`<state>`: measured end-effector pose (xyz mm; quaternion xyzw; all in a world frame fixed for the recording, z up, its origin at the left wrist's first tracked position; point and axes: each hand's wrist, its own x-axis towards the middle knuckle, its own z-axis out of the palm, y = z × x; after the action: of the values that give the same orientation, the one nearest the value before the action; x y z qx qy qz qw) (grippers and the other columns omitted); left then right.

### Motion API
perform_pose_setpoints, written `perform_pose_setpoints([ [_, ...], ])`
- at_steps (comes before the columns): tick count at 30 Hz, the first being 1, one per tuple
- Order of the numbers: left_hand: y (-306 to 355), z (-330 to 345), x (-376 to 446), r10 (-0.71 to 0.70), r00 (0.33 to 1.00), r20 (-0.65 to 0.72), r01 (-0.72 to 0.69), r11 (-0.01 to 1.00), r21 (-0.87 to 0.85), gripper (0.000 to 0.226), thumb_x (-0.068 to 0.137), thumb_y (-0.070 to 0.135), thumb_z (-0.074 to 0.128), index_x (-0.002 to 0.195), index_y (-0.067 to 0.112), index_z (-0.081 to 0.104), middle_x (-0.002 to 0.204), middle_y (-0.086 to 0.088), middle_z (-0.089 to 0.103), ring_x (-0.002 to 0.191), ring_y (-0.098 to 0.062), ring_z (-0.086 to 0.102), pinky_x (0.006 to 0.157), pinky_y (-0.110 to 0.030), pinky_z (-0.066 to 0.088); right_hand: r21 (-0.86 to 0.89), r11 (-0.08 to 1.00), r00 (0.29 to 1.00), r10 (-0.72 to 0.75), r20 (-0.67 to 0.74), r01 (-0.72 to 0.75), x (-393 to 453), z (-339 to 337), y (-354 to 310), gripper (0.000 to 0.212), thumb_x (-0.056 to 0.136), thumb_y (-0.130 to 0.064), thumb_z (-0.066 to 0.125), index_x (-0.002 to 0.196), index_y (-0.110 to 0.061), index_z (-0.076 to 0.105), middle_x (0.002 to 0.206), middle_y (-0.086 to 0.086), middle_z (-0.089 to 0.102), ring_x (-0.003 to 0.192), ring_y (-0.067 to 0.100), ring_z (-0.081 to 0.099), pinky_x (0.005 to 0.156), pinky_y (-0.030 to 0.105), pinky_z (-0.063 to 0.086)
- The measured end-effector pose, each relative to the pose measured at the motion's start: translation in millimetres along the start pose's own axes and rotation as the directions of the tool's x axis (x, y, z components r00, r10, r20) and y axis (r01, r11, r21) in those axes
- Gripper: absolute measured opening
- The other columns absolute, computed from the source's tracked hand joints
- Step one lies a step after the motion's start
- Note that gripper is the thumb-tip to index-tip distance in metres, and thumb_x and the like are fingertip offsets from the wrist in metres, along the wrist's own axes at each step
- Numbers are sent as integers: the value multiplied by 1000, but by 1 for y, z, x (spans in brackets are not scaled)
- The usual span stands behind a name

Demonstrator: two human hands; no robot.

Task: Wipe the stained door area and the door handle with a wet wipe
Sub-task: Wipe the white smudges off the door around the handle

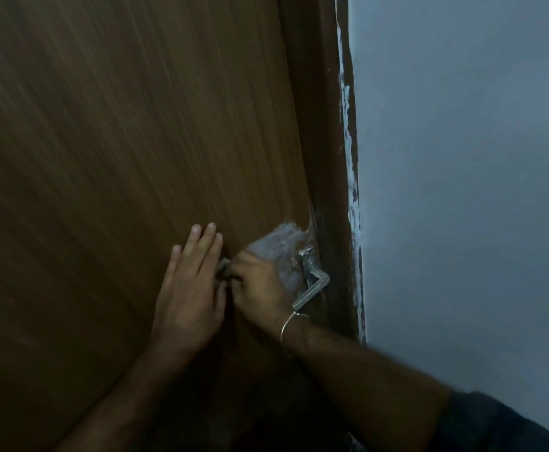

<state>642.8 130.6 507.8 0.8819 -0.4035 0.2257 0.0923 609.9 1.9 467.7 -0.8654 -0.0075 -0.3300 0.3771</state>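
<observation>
A brown wood-grain door (119, 141) fills the left of the view. Its metal handle (312, 285) sits near the right edge, partly covered. My right hand (260, 282), with a bangle at the wrist, grips a whitish wet wipe (279, 243) bunched over the handle and the door beside it. The wipe is blurred. My left hand (191, 282) lies flat on the door just left of the handle, fingers straight and pointing up. A small grey piece shows between the two hands; I cannot tell what it is.
A dark brown door frame (318, 125) runs down beside the door, with white paint smears along its right edge. A pale blue-grey wall (462, 158) fills the right side. A dark sleeve (494, 425) shows at the bottom right.
</observation>
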Motion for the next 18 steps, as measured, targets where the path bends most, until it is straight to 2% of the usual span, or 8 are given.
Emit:
perform_pose_setpoints([
  [2,3,1,-21,-120,990,-78,97,963,-253,66,90,8,63,151,18,38,161,7,28,151,-9,14,122,-38,17,318,886,936,351,17,-338,-13,-6,1,16,90,-6,65,101,-15,73,102,-6,69,101,7,64,81,11,48],
  [5,10,8,-45,-310,945,-102,211,819,-534,51,90,8,65,134,31,56,139,15,53,130,2,47,104,-16,37,774,383,757,627,183,-504,-43,-19,1,17,84,-3,71,96,-16,73,90,-4,76,87,7,72,68,13,55],
  [6,14,11,-48,-378,926,-27,276,721,-636,45,90,12,67,127,38,59,130,17,59,118,9,54,93,-8,41,838,252,737,635,233,-483,-52,-23,0,18,84,0,70,97,-12,72,90,0,77,86,10,74,70,18,57],
  [8,26,16,-48,-438,871,220,405,390,-827,35,88,18,72,114,40,64,118,15,68,104,10,63,78,-7,50,895,65,727,611,315,-442,-68,-27,-4,20,84,6,67,102,-3,67,93,11,77,86,19,74,71,26,59],
  [10,37,22,-44,-407,816,410,480,81,-874,33,84,19,77,112,34,69,113,7,73,102,-2,69,80,-21,56,901,8,736,581,349,-433,-73,-33,-4,22,87,8,62,108,3,63,100,18,74,90,23,74,73,30,60],
  [12,46,26,-39,-398,773,494,508,-78,-858,33,78,13,81,108,24,71,110,-3,75,101,-15,72,78,-29,58,887,22,734,570,368,-462,-75,-39,-4,22,91,6,59,113,5,62,107,21,72,95,25,73,79,32,61],
  [15,53,29,-33,-453,735,505,490,-161,-857,34,72,1,83,101,16,73,103,-8,75,95,-20,74,72,-28,58,868,92,749,554,362,-487,-78,-49,-2,24,93,4,57,117,2,62,108,18,73,98,24,73,79,30,60],
  [18,59,29,-32,-474,756,451,445,-133,-886,24,71,3,84,90,15,75,91,-6,77,87,-20,74,68,-27,58,849,181,775,533,340,-497,-82,-60,-1,27,89,1,63,116,-3,63,107,15,74,98,24,73,77,30,60],
])
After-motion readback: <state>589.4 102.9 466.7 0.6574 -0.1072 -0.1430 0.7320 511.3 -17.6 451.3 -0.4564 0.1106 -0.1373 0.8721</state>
